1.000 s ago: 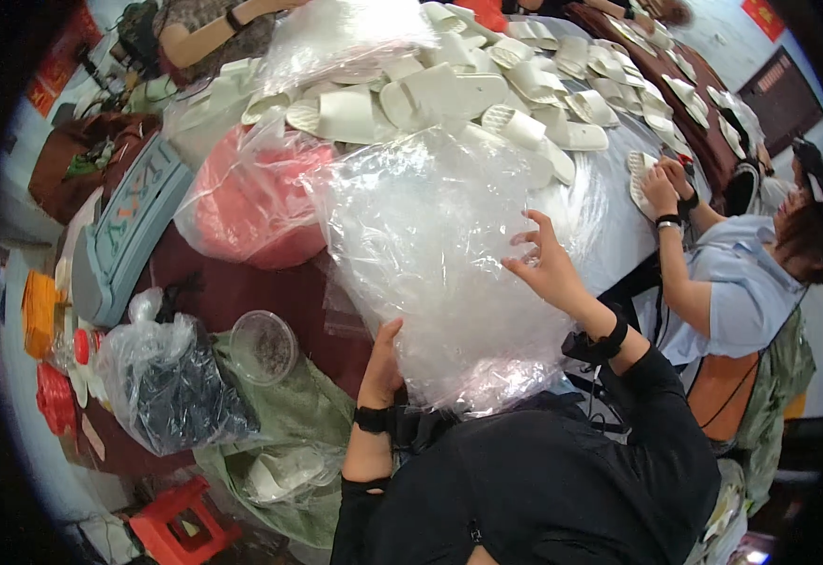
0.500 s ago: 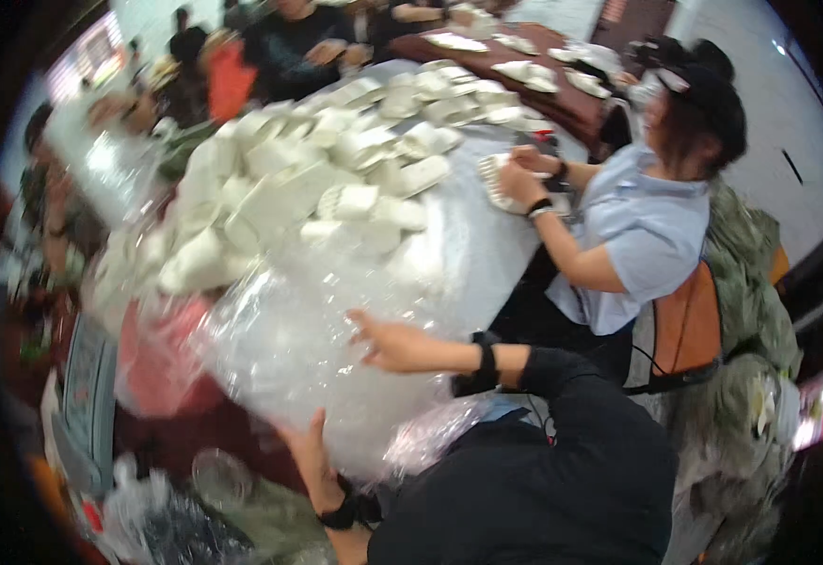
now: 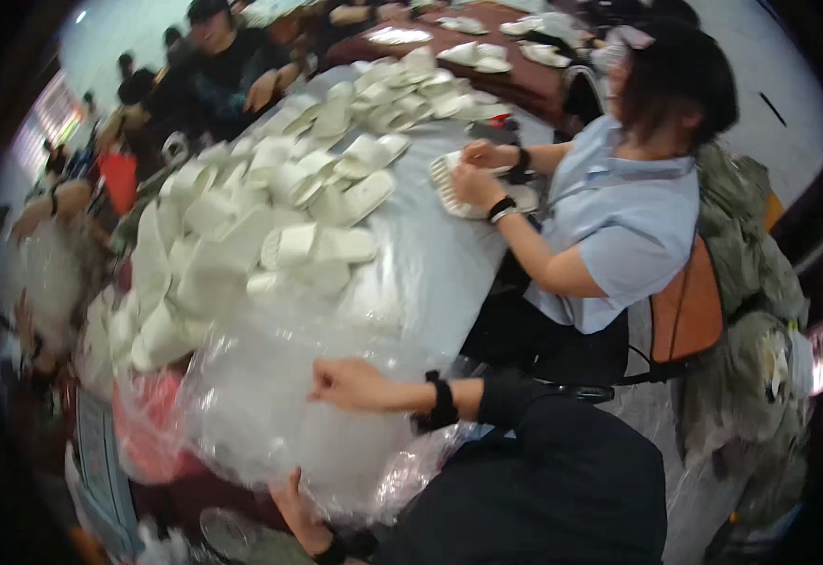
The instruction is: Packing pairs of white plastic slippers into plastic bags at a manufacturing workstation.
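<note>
A large clear plastic bag (image 3: 261, 424) lies crumpled in front of me at the near end of a big heap of white slippers (image 3: 242, 226). My right hand (image 3: 350, 383) is over the middle of the bag. Its fingers are curled together in a pinch on the film. My left hand (image 3: 298, 513) is at the bag's near edge, palm side toward it, with thumb and fingers apart. Some of its fingertips are hard to make out. Pinkish-clear film (image 3: 416, 471) bunches beside my right forearm.
A co-worker in a light blue shirt (image 3: 609, 217) handles a white slipper (image 3: 449, 184) at the table's right side. Red plastic (image 3: 152, 424) lies left of the bag. Other people stand at the far side. Green sacks (image 3: 750, 367) are piled at right.
My right hand's spread fingers have curled together over the bag. The view has shifted, so the heap and the co-worker sit further left in it.
</note>
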`<state>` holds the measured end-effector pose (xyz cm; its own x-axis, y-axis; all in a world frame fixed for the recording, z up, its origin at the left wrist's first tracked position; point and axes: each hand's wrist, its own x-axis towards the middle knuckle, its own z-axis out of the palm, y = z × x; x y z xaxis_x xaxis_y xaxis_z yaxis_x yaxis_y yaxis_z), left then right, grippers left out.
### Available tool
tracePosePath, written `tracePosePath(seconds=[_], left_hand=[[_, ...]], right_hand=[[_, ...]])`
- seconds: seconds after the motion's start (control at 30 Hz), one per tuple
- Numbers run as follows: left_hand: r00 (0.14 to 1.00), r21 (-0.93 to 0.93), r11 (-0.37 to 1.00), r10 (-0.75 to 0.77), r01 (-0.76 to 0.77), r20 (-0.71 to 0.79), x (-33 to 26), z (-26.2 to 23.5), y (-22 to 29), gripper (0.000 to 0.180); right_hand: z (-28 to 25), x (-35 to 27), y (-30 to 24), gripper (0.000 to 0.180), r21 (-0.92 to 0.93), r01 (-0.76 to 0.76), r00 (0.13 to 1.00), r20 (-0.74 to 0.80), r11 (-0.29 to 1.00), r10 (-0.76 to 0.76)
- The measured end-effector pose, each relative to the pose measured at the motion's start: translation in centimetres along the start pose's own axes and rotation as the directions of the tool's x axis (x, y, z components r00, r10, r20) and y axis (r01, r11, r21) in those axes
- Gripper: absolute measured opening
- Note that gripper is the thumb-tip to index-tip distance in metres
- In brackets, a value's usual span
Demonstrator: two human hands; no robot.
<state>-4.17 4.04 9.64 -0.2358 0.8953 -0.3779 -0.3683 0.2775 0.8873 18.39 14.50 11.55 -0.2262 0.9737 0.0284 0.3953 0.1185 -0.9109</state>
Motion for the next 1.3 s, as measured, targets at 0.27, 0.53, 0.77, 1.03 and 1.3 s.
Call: tracePosePath(seconds=[0.27,0.53,0.77,1.03,1.3], left_hand=[[0.997,0.124,0.99,-0.07,0.073,-0.029,1.3,-1.9,-1.6,0.025],[0.947,0.025,0.977,-0.213,0.213,0.241,0.0,-2.5,3.0,0.056],[0.912,-0.354,0.84,-0.37,0.41,0.18,1.1,-2.4,1.0,0.039],[0.983,0.246,0.965,-0.128,0.092,0.134,2.0,0.2,-0.8,0.042],[0.709,0.422,0.569,0.561,-0.706,0.428,-2.1,3.6,2.6,0.047]], right_hand=[[-2.6,-0.3,0.5,0.028,0.091,-0.084,0.996,-0.004,0.992,0.085],[-2.0,-0.2,-1.5,0.017,-0.445,-0.069,0.997,-0.058,0.893,0.048],[-3.1,1.1,-2.7,0.07,-0.908,-0.026,0.831,-0.252,0.418,-0.496],[-5.1,3.6,0.5,0.095,0.016,-0.33,0.932,-0.154,0.944,0.329],[-8.0,3.0,0.9,0.016,0.409,-0.507,0.858,0.154,0.759,0.49]])
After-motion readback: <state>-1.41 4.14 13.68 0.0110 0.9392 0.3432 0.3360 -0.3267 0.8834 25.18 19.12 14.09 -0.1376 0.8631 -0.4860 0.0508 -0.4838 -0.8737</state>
